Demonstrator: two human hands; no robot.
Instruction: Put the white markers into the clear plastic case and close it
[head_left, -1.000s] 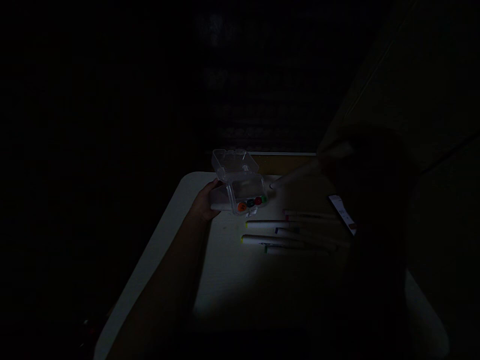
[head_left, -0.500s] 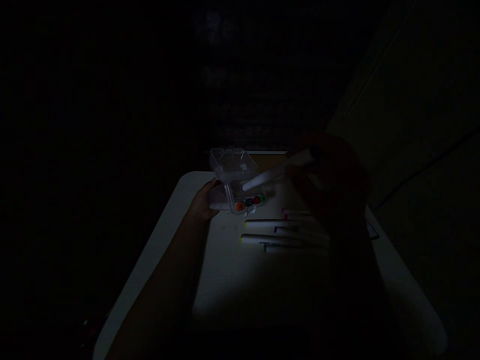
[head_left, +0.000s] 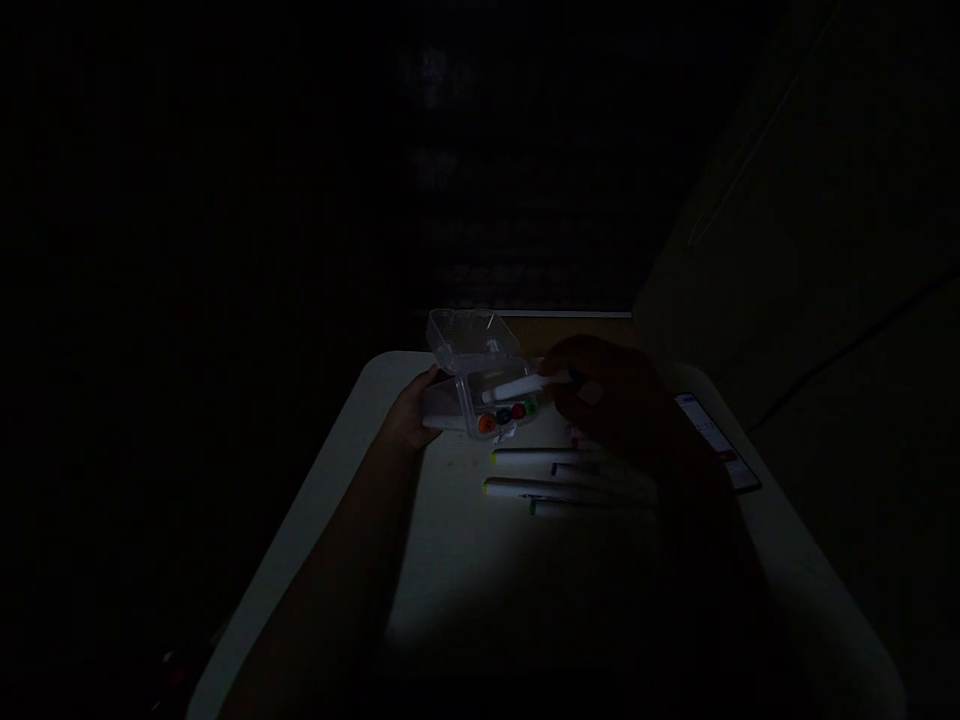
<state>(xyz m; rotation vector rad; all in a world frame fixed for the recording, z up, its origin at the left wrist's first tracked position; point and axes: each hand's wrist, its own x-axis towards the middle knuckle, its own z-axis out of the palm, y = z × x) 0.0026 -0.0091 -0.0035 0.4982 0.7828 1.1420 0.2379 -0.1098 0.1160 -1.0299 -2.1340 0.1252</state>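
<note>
My left hand [head_left: 410, 412] grips the far left end of a clear plastic case [head_left: 444, 405], whose hinged lid [head_left: 469, 338] stands up. Inside the case lie several markers with their ends toward me: an orange one [head_left: 487, 424], a dark one, a red one [head_left: 517, 411] and a green one. My right hand [head_left: 600, 395] is closed on a white marker [head_left: 514, 388], its tip end inside the case's opening above the others. Loose markers lie on the table below, among them a yellow-ended marker [head_left: 544, 488]; my right arm hides part of them.
The room is very dark. A phone [head_left: 716, 440] with a lit screen lies on the white table [head_left: 442, 570] at the right, beyond my forearm. A cable [head_left: 847, 350] runs down the wall on the right.
My right hand has come down and left, bringing the white marker from above the case into its opening. More of the phone shows now. My left hand keeps its hold.
</note>
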